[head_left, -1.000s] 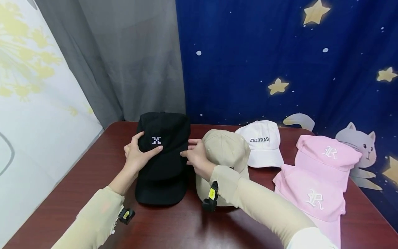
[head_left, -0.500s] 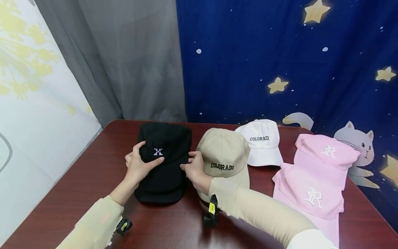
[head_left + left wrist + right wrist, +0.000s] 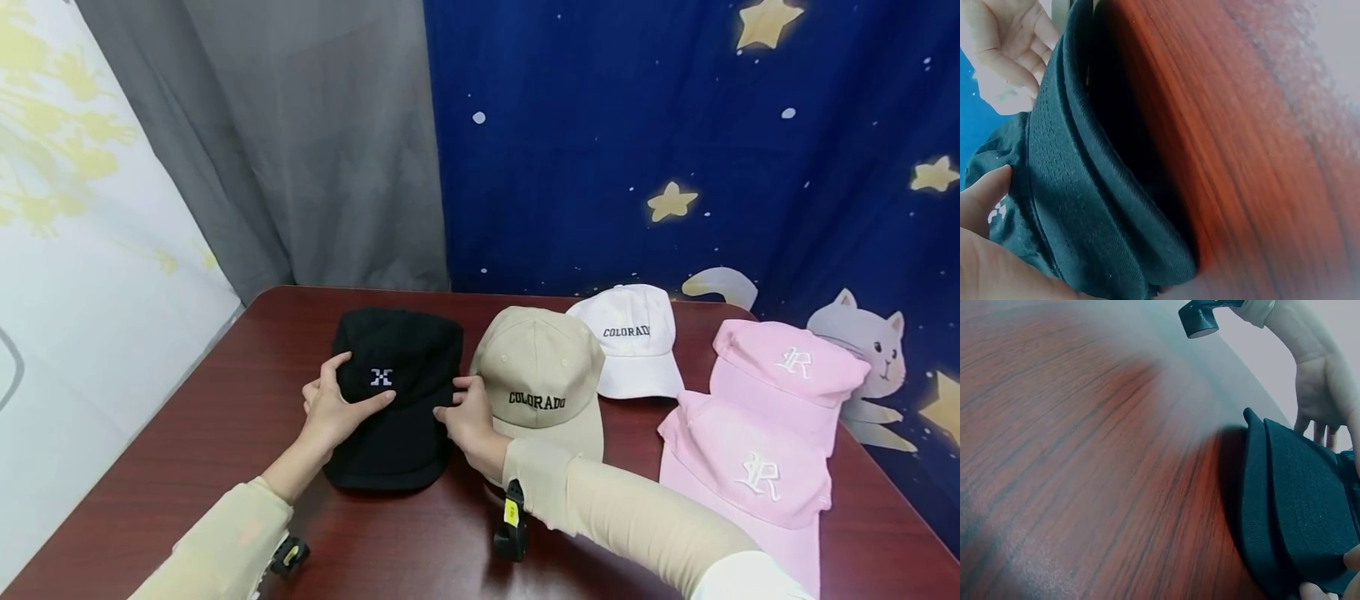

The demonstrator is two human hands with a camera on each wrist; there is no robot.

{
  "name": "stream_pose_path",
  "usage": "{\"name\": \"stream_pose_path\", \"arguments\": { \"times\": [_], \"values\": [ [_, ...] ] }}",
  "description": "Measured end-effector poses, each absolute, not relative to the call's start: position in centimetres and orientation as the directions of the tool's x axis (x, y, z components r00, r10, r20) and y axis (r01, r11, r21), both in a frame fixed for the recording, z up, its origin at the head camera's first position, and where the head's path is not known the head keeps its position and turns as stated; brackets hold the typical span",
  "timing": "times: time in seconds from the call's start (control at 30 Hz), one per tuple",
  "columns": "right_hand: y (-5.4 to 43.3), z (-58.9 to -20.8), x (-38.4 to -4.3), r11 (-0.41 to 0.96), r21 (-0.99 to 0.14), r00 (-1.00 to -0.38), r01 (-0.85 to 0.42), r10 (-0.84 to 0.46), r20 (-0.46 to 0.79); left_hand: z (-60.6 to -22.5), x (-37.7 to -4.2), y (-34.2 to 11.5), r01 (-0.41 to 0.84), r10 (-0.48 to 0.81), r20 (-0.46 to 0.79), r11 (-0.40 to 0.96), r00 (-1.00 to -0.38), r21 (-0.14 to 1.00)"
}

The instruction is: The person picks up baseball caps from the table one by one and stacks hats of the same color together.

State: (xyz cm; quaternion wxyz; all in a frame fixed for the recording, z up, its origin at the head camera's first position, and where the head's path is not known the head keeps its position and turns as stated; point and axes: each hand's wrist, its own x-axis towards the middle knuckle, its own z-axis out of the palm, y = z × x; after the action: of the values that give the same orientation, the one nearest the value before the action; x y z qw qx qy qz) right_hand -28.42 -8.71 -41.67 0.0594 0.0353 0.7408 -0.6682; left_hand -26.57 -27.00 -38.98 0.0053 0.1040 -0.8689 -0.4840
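Observation:
Two black caps (image 3: 397, 433) are stacked at the left of the table, one brim over the other; both brim edges show in the left wrist view. The upper cap has a small pale emblem (image 3: 381, 377). My left hand (image 3: 330, 408) grips its left side, the thumb lying just below the emblem and the fingers round the side. On the other side, my right hand (image 3: 471, 421) pinches the cap near the brim's right edge. Beside that hand stands a beige cap (image 3: 536, 358) lettered COLORADO, partly hidden by the wrist.
Behind the beige cap sits a white COLORADO cap (image 3: 633, 342). Two pink caps (image 3: 750, 467) overlap at the right. The dark red table (image 3: 247, 367) ends at a grey curtain (image 3: 352, 150) and a blue starry curtain (image 3: 555, 167).
Both hands have drawn the upper black cap down and toward me, so its brim now covers the lower brim. The right wrist moved off the beige cap's lettering.

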Motion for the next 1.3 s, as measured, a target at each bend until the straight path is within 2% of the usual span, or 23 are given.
{"name": "stream_pose_path", "arguments": {
  "times": [0.13, 0.37, 0.57, 1.1, 1.3],
  "values": [
    [-8.8, -41.9, -28.4, 0.127, -0.986, -0.993, 0.112, -0.022, -0.116, -38.8, -26.6, -27.0, -0.181, -0.170, -0.107, 0.517, -0.980, 0.837],
    [-9.1, -42.4, -28.1, 0.250, -0.968, -0.999, 0.033, 0.008, -0.032, -39.3, -26.6, -27.3, -0.210, -0.162, -0.146, 0.521, -0.976, 0.828],
    [-9.0, -42.6, -28.1, 0.335, -0.942, -1.000, 0.004, -0.009, -0.007, -39.9, -26.4, -27.4, -0.225, -0.169, -0.160, 0.512, -0.973, 0.829],
    [-9.5, -43.2, -27.5, 0.409, -0.912, -0.999, -0.041, 0.009, 0.049, -40.2, -26.2, -26.9, -0.236, -0.197, -0.156, 0.495, -0.968, 0.836],
    [-8.9, -42.9, -27.5, 0.363, -0.931, -0.999, -0.050, -0.036, 0.040, -40.2, -26.2, -26.8, -0.221, -0.199, -0.138, 0.498, -0.970, 0.839]
  ]
}}
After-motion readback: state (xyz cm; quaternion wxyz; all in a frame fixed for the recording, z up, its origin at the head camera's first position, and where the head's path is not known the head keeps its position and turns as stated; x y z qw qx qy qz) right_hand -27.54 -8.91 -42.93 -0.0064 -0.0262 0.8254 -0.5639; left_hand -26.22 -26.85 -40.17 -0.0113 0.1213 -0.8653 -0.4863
